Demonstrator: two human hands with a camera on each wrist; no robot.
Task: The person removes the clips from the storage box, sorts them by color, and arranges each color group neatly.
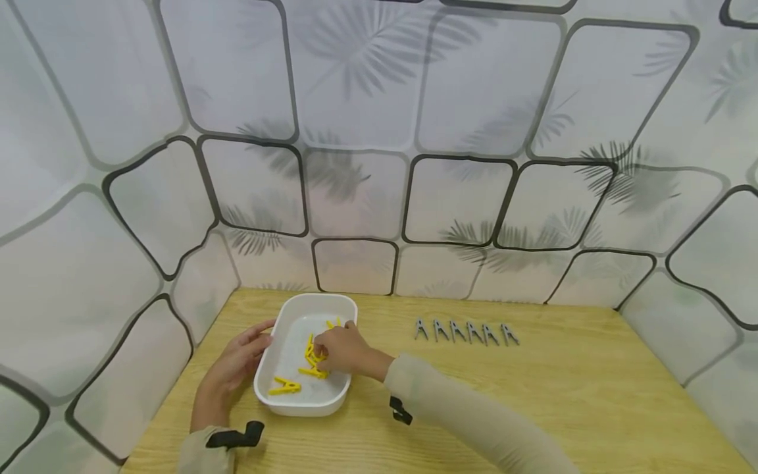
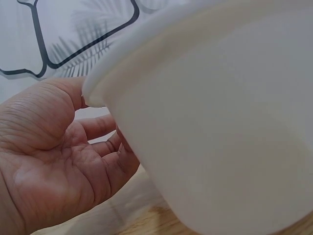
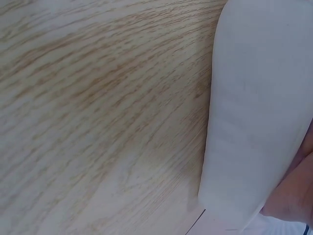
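Observation:
A white plastic tub (image 1: 264, 388) stands on the table with several yellow clothespins (image 1: 286, 386) lying loose inside. My left hand (image 1: 237, 359) holds the tub's left side; in the left wrist view the thumb of this hand (image 2: 63, 156) is at the rim and the other fingers lie against the outer wall. My right hand (image 1: 343, 349) reaches over the right rim into the tub, fingers bent down among the yellow clothespins. I cannot tell whether a clothespin is between its fingertips. The tub wall (image 3: 257, 103) hides most of that hand in the right wrist view.
Several grey clothespins (image 1: 456, 331) lie in a slanting row on the wooden table (image 1: 533, 388), right of the tub. A patterned wall covering (image 1: 355, 197) rises behind the table's back edge and along both sides.

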